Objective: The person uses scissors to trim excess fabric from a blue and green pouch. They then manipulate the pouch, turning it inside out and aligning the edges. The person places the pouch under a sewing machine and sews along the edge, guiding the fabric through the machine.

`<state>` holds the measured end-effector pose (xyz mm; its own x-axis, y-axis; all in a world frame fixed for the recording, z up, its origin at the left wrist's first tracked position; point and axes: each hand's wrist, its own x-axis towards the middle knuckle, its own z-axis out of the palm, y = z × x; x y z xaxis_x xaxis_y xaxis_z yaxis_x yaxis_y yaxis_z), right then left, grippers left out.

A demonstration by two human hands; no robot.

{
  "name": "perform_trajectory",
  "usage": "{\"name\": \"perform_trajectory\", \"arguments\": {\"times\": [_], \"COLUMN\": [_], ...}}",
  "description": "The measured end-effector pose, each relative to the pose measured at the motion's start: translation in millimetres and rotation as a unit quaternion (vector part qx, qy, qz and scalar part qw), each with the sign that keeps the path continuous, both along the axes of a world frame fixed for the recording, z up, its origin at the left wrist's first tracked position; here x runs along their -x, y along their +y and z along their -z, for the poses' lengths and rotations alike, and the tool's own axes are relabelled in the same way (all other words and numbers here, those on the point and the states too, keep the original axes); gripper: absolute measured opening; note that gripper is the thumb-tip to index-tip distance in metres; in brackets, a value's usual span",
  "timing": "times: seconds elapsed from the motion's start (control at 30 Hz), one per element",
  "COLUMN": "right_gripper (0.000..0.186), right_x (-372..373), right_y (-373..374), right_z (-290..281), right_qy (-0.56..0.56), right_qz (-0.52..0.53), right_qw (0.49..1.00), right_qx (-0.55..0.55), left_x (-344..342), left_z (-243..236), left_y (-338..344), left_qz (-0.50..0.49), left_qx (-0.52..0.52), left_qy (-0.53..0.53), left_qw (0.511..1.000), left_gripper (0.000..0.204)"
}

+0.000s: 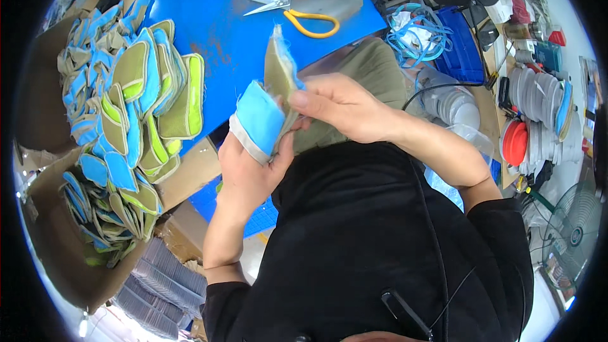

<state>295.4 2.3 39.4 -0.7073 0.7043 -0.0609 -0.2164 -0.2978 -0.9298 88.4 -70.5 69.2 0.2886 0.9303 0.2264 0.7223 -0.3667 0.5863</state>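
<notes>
A small sewn fabric piece, bright blue on one face with a beige band at its lower edge, is gripped in my left hand. Its olive flap stands up with a frayed tip and blue lining. Between thumb and fingers, my right hand pinches the flap's right edge. Some fingers of both hands are hidden behind the cloth. Beyond them, scissors with one red and one yellow handle lie with parted blades on the blue tabletop; neither hand touches them.
Left of my hands, a heap of olive, blue and green fabric pieces spills across the table edge. More fill a cardboard box below. Tangled blue strapping, a blue crate, stacked reels and a fan stand right.
</notes>
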Motion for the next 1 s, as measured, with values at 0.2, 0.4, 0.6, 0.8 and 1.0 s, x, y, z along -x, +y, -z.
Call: {"name": "perform_trajectory", "arguments": {"times": [0.2,0.4,0.6,0.8,1.0], "right_gripper": [0.042,0.038,0.044,0.043,0.031], "right_x": [-65.3,-217.8,-353.8,-372.2,-311.5], "right_y": [24.3,-5.5,-8.3,41.0,12.5], "right_z": [-9.8,-50.7,112.6,202.2,112.3], "right_qy": [0.099,0.108,-0.250,-0.405,-0.242], "right_qz": [0.191,0.541,0.715,0.535,0.729], "right_qw": [0.975,0.829,0.652,0.739,0.621], "right_qx": [0.046,-0.089,-0.044,0.066,-0.158], "left_x": [42.5,77.1,67.5,55.7,22.9], "left_z": [-25.4,-11.8,30.7,1.4,-16.7], "left_y": [10.5,30.5,60.9,71.0,46.8], "left_qz": [-0.078,-0.248,-0.230,-0.261,-0.145], "left_qx": [0.017,0.230,0.282,0.129,-0.084], "left_qy": [0.039,-0.428,-0.473,-0.411,0.030], "left_qw": [0.996,0.838,0.802,0.864,0.985], "left_gripper": [0.033,0.037,0.038,0.036,0.025]}}
